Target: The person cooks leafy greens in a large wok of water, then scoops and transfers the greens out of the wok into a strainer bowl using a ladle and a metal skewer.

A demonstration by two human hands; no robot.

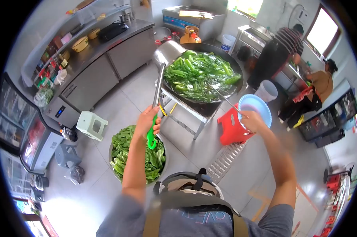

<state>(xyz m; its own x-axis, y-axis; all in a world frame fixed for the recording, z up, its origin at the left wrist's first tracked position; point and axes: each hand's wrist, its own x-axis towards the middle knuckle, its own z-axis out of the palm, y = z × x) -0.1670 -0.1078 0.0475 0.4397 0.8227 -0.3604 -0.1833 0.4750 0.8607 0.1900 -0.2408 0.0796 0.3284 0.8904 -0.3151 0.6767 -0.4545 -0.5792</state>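
My left hand (147, 121) is closed round the green handle of a large metal ladle (169, 53). The ladle's bowl is at the left rim of a big black wok (238, 65). Leafy greens (202, 73) lie in liquid in the wok, which rests on a metal stand (186, 106). My right hand (252, 121) grips a long thin metal-handled utensil (225, 98); its far end is down among the greens, so its kind is hidden. Below my left hand, more leafy greens (137, 156) fill a round metal basin (165, 168) on the floor.
A light-blue basin (259, 103) sits on a red stool (230, 126) near my right hand. Steel counters (95, 67) line the left. Two people (279, 53) work at the sinks, back right, beside a white bucket (266, 91). A pale stool (92, 124) stands left.
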